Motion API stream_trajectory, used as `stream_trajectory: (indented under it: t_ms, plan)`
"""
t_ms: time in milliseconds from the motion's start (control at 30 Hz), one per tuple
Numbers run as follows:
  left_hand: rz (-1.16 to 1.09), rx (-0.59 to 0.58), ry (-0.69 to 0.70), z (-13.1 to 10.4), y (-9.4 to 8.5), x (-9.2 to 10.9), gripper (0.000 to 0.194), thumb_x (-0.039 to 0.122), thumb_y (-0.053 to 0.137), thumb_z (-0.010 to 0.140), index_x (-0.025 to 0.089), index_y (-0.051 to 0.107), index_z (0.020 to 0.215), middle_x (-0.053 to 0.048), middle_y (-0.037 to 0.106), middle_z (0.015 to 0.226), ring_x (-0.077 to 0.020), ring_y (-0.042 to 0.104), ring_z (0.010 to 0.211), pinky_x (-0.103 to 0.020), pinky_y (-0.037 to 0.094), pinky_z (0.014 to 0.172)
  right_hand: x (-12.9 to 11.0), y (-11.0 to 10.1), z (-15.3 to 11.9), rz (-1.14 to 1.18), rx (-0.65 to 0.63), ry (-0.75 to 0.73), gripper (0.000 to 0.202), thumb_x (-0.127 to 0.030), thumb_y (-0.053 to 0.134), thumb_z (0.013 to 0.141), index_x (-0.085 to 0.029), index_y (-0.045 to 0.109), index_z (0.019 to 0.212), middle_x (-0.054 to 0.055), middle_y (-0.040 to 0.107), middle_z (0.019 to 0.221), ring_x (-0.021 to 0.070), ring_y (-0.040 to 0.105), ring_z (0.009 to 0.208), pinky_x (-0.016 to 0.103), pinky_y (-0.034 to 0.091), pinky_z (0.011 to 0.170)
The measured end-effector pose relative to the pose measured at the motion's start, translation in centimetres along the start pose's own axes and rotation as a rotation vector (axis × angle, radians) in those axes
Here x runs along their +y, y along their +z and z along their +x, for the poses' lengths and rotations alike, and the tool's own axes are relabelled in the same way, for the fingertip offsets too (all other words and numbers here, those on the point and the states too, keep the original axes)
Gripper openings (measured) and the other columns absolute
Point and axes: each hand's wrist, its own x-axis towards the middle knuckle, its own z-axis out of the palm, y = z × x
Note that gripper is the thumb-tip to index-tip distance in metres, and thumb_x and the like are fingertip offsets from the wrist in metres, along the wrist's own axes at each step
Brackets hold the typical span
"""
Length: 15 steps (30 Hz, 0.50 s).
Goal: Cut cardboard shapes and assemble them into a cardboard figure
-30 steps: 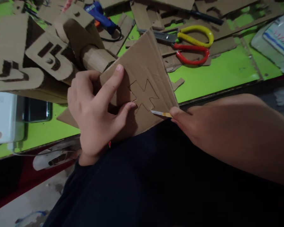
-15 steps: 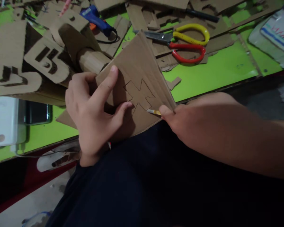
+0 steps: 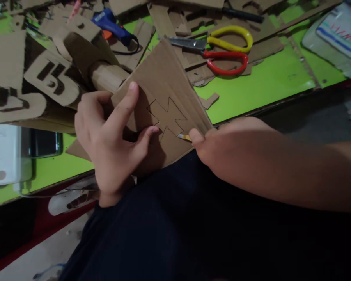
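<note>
A tilted sheet of brown cardboard (image 3: 175, 82) rests between my hands, a cross-like outline with flared arms marked on it. My left hand (image 3: 108, 136) grips its left side, thumb and index finger on the upper face and the other fingers partly hidden. In my right hand (image 3: 213, 142) is a craft knife (image 3: 185, 137) with a thin blade and a yellowish part near it. The blade tip touches the outline's lower right corner. Most of the knife's handle is hidden in my fist.
Scissors (image 3: 222, 48) with yellow and red handles lie beyond the cardboard among scraps. A blue glue gun (image 3: 114, 25) sits further back. Cardboard constructions (image 3: 54, 80) stand at left, near a white power bank (image 3: 10, 154) and a phone (image 3: 46, 141). A white package (image 3: 336, 39) lies at right.
The view has shifted slightly, so most things appear a little further left. Both hands keep their hold, and the blade stays at about the same corner of the outline.
</note>
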Motion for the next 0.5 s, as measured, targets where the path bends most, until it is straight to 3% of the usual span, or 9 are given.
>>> stream_trajectory:
  t_ms: [67, 200, 367, 500]
  plan:
    - [0.004, 0.000, -0.004, -0.1, 0.0, 0.0, 0.087, 0.067, 0.092, 0.100, 0.054, 0.060, 0.180, -0.011, 0.067, 0.157, -0.0515, 0.067, 0.146, -0.079, 0.054, 0.124, -0.2, -0.4, 0.2, -0.066, -0.084, -0.024, 0.088, -0.005, 0.051, 0.101, 0.000, 0.040, 0.189, 0.016, 0.086, 0.088, 0.0350, 0.086, 0.080, 0.037, 0.042, 0.058]
    - [-0.012, 0.009, -0.006, -0.2, 0.1, 0.0, 0.085, 0.068, 0.091, 0.101, 0.053, 0.062, 0.179, -0.011, 0.067, 0.158, -0.0519, 0.067, 0.147, -0.080, 0.053, 0.124, -0.4, -0.8, 0.3, -0.064, -0.187, -0.034, 0.083, -0.007, 0.045, 0.107, 0.002, 0.037, 0.189, 0.019, 0.088, 0.100, 0.0357, 0.089, 0.086, 0.038, 0.037, 0.054]
    - [0.004, 0.006, -0.014, -0.2, 0.1, 0.1, 0.085, 0.066, 0.092, 0.101, 0.051, 0.062, 0.180, -0.014, 0.066, 0.156, -0.0520, 0.066, 0.147, -0.080, 0.051, 0.124, -0.3, -0.1, 0.1, -0.086, -0.008, -0.033, 0.076, -0.005, 0.045, 0.108, -0.002, 0.051, 0.183, 0.016, 0.087, 0.092, 0.0332, 0.086, 0.080, 0.036, 0.034, 0.054]
    - [-0.039, -0.014, -0.028, -0.2, 0.0, 0.1, 0.085, 0.067, 0.089, 0.101, 0.055, 0.060, 0.180, -0.012, 0.065, 0.161, -0.0549, 0.063, 0.151, -0.081, 0.047, 0.127, -0.2, 0.4, -0.1, -0.101, -0.042, -0.004, 0.077, -0.008, 0.044, 0.107, -0.010, 0.053, 0.183, 0.015, 0.087, 0.092, 0.0310, 0.085, 0.079, 0.035, 0.036, 0.058]
